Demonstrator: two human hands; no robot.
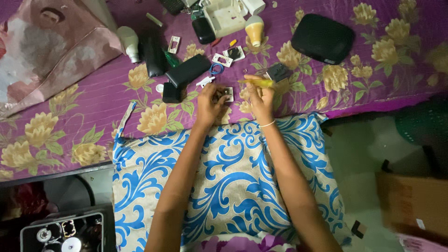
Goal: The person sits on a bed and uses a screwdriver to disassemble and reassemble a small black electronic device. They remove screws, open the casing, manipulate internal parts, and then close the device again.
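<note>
Looking down thru the head cam, I'm seeing both hands working at the near edge of the purple floral bedsheet [93, 100], just past the blue-and-cream swirl-patterned cushion [233, 182] the forearms are resting across. My left hand [210, 103] is curling its fingers around a small white square switch plate w/ a dark centre [225, 94], pinching it at its left side; the part is sitting btwn the two hands, closer to the left one. My right hand [260, 100] is closing around a thin yellow-handled screwdriver [257, 83], whose long axis is running roughly left-right, tip end pointing left over the plate and just above it; I can't tell if the tip is touching. So the plate is lying left of and slightly below the right hand, w/ the tool needing to tilt down toward it. Beyond the hands, other bits are lying scattered: a black rectangular box [189, 70], a cream-and-white bulb [255, 30], a black rounded router-like case [322, 38], more small white square plates [222, 59]. A pale thread bracelet is sitting on the right wrist.
</note>
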